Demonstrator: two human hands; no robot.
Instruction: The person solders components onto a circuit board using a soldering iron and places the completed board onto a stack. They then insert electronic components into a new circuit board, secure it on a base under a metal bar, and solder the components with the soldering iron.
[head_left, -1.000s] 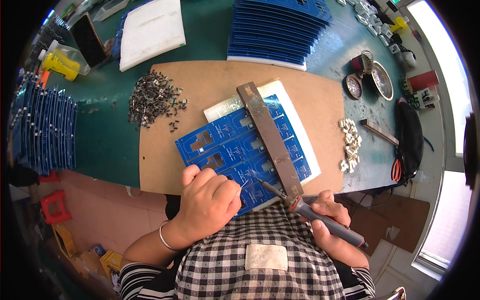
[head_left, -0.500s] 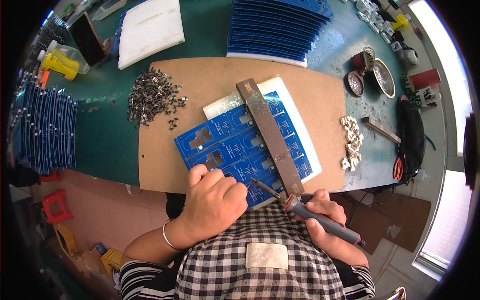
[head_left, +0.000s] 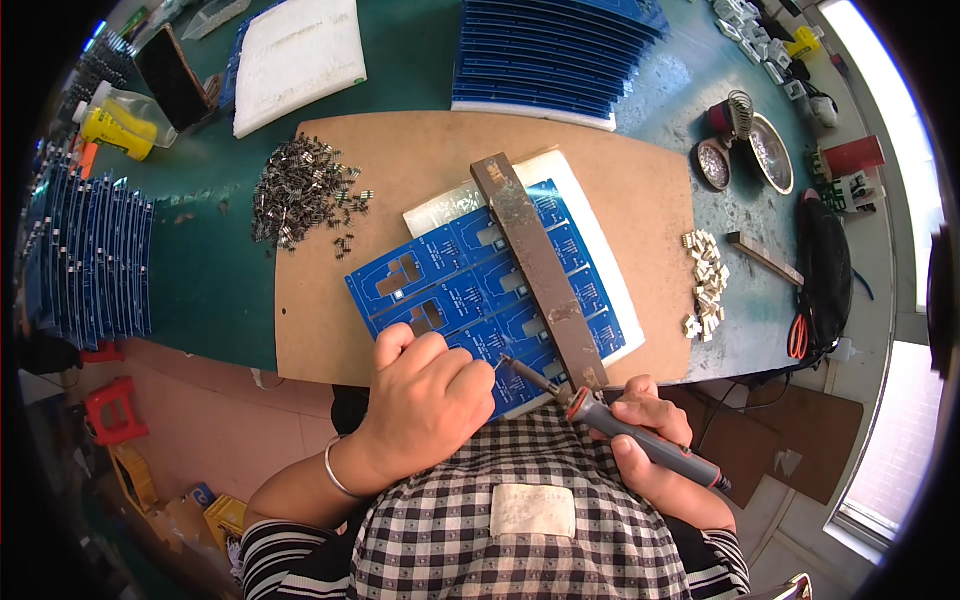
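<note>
While curling the left hand [head_left: 430,392] around seemingly thin solder wire [head_left: 498,364], grips the soldering iron [head_left: 610,421] with the right hand [head_left: 660,425], slanted forward-left over the blue circuit-board panel [head_left: 464,300] just ahead, partly beneath the left.

Black-and-white checked apron [head_left: 515,565], striped sleeves [head_left: 280,553], silver bangle [head_left: 329,466].

At the far left of the green surface [head_left: 205,300], a tilted dark phone [head_left: 172,78], with a clear bottle [head_left: 122,126] banded in yellow just nearer and a clear plastic tray [head_left: 216,16] farther off. On the pinkish floor [head_left: 255,430] at near left, a red stool [head_left: 114,412]. At right, orange-handled scissors [head_left: 797,338] beside a black pouch [head_left: 826,275]; farther along, a red cylinder [head_left: 853,154] near a bright window [head_left: 882,130].
</note>
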